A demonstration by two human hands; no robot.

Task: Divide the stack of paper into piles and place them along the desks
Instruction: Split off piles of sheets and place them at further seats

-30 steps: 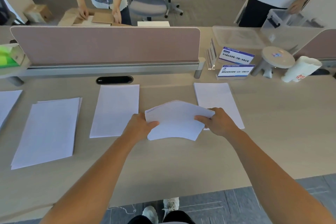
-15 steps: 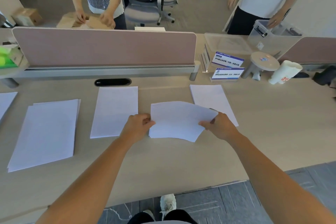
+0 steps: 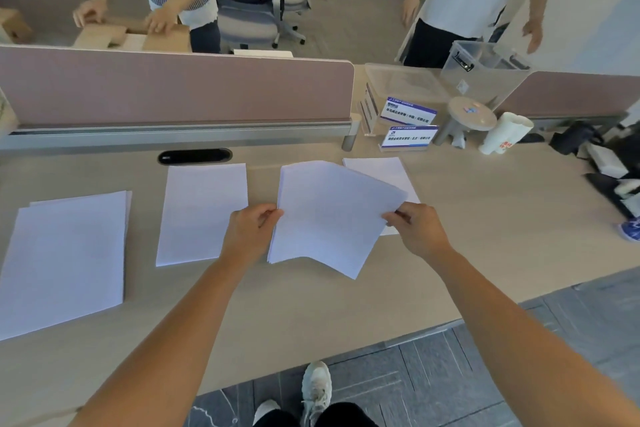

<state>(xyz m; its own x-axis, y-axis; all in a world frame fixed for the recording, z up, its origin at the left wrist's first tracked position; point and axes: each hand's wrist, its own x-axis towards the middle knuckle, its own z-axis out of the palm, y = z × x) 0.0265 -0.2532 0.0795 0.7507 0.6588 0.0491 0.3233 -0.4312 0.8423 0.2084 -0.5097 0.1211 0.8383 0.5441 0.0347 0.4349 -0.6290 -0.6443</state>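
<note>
Both hands are on the same bundle here. The left hand (image 3: 250,231) pinches the left edge of a thick stack of white printer paper (image 3: 329,215), thumb on top and the other fingers curled underneath. The right hand (image 3: 418,231) does the same on the stack's right edge, fingertips (image 3: 391,217) closed on the sheets. So the stack sits right between the two sets of fingers, held above the light wood desk (image 3: 485,218) and twisted a bit, with its lower right corner hanging down toward the desk's near edge.

Just left of the left fingers lies a flat white pile of sheets (image 3: 202,213), its right edge partly hidden under that hand. Further out to the left is a bigger, slightly fanned white pile (image 3: 65,260). Behind the right fingers there's another white pile (image 3: 381,172), mostly covered by the held stack, with only its far corner and right strip showing.

Beyond all the fingers, a dusty pink fabric desk divider (image 3: 173,87) runs across, and off past the right hand stand two small blue-and-white name cards (image 3: 408,123) and a white paper cup (image 3: 504,132).
</note>
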